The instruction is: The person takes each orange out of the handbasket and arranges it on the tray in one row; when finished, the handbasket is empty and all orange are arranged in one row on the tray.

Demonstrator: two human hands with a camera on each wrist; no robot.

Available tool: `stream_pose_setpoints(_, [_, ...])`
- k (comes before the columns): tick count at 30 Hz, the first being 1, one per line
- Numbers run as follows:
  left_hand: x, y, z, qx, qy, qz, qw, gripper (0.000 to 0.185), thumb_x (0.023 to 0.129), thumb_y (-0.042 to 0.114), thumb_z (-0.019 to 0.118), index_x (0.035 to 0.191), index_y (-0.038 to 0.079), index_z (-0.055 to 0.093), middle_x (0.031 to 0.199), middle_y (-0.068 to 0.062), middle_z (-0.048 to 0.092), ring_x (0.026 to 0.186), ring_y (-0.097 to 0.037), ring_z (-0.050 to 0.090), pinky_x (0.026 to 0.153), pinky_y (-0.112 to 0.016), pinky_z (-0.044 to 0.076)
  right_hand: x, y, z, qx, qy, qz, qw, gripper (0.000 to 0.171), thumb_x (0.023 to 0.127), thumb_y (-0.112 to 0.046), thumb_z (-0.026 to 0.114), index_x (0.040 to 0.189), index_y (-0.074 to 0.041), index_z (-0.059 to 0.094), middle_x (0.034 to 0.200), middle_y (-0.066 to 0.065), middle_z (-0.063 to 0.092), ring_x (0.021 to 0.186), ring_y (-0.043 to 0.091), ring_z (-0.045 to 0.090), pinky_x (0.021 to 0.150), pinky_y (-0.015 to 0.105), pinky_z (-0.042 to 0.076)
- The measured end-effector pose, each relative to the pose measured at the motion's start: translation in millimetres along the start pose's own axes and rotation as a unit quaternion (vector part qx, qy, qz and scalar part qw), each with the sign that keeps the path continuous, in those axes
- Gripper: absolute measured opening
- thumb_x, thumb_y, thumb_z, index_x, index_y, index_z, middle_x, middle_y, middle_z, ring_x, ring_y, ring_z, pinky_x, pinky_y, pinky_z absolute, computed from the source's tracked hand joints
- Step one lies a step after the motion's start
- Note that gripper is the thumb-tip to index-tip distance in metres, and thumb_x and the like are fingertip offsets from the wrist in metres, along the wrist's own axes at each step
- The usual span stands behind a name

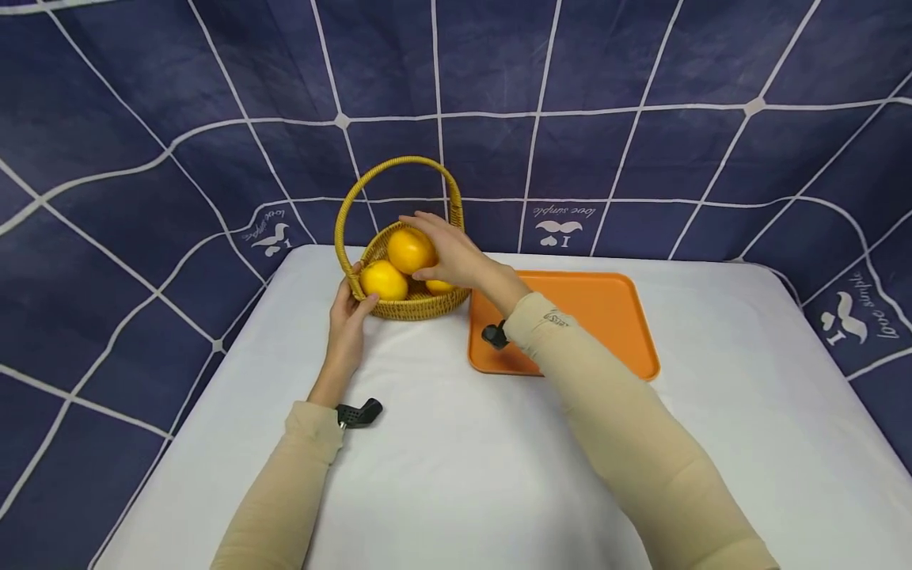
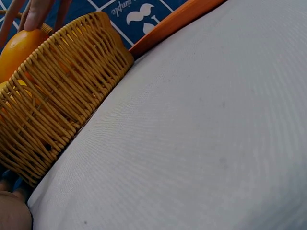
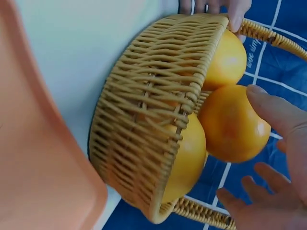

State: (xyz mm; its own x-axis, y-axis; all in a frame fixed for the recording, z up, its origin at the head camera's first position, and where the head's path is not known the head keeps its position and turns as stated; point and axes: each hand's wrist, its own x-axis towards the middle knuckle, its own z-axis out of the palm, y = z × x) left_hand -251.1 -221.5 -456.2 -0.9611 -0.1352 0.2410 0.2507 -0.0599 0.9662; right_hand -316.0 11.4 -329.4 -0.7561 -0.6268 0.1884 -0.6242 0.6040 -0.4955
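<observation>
A: We see a white cloth tabletop [image 1: 456,443] against a navy backdrop [image 1: 641,95] with a white web pattern.

B: Our right hand [image 1: 450,252] curls round the top orange [image 1: 409,248] in the woven wicker basket [image 1: 420,305]; our left hand [image 1: 349,315] grips its rim, beside a smooth orange tray [image 1: 606,317].

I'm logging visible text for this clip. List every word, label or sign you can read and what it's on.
"I love simple", beside a bird motif, upside down: backdrop cloth, repeated at left and right.
"simple" fragment, same print: backdrop in the left wrist view.
Small print on right sleeve: too blurred to read.
</observation>
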Motion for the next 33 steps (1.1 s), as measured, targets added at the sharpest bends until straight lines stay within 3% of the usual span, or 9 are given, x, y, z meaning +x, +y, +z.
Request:
stream_pose_setpoints(6, [-1.8, 5.7, 2.4, -0.021, -0.005, -0.008, 0.9997, 0.066, 0.105, 0.005, 0.059, 0.166, 0.011, 0.034, 0.172, -0.005, 0.032, 0.157, -0.021, 0.032, 0.13, -0.03, 0.028, 8.8, -2.1, 7.8, -0.003, -0.006, 0.012, 1.0, 0.09, 0.093, -0.02, 0.082, 0.167, -0.02, 0.031, 0.175, 0.01, 0.024, 0.161, 0.032, 0.025, 0.132, 0.054, 0.021])
stream_pose_setpoints(14, [-5.4, 20.0, 4.5, -0.029, -0.01, -0.019, 0.9994, 0.066, 0.104, 0.001, 0.058, 0.165, 0.005, 0.033, 0.172, -0.012, 0.031, 0.157, -0.023, 0.033, 0.127, -0.028, 0.032, 13.7, 3.7, 17.7, -0.006, 0.016, 0.003, 1.0, 0.078, 0.09, -0.014, 0.083, 0.159, -0.015, 0.046, 0.161, 0.007, 0.049, 0.151, 0.027, 0.042, 0.128, 0.045, 0.033])
stream_pose_setpoints(19, [-0.2, 5.8, 1.1, -0.032, -0.008, -0.008, 0.9994, 0.067, 0.105, 0.004, 0.059, 0.166, 0.01, 0.033, 0.172, -0.008, 0.031, 0.158, -0.022, 0.032, 0.129, -0.029, 0.03, 8.7, 5.4, 16.6, 0.017, 0.054, -0.003, 0.998, 0.078, 0.086, -0.013, 0.084, 0.156, -0.014, 0.05, 0.157, 0.006, 0.054, 0.146, 0.027, 0.047, 0.123, 0.042, 0.039])
stream_pose_setpoints(24, [3.5, -2.6, 2.5, -0.018, -0.007, 0.002, 0.9998, 0.065, 0.106, 0.007, 0.06, 0.166, 0.015, 0.035, 0.171, -0.002, 0.033, 0.157, -0.017, 0.032, 0.129, -0.029, 0.029, -11.1, 10.2, 10.6, 0.032, 0.113, 0.009, 0.993, 0.077, 0.083, -0.015, 0.084, 0.154, -0.015, 0.053, 0.155, 0.006, 0.055, 0.138, 0.028, 0.054, 0.115, 0.046, 0.046])
stream_pose_setpoints(33, [2.1, -1.7, -0.8, 0.0, 0.003, -0.003, 1.0, 0.064, 0.106, 0.009, 0.059, 0.165, 0.016, 0.036, 0.171, -0.001, 0.035, 0.157, -0.017, 0.033, 0.13, -0.033, 0.028, -52.1, 25.5, 0.0, 0.053, 0.224, 0.069, 0.971, 0.076, 0.082, -0.023, 0.087, 0.151, -0.016, 0.056, 0.147, 0.009, 0.06, 0.132, 0.03, 0.057, 0.117, 0.052, 0.04])
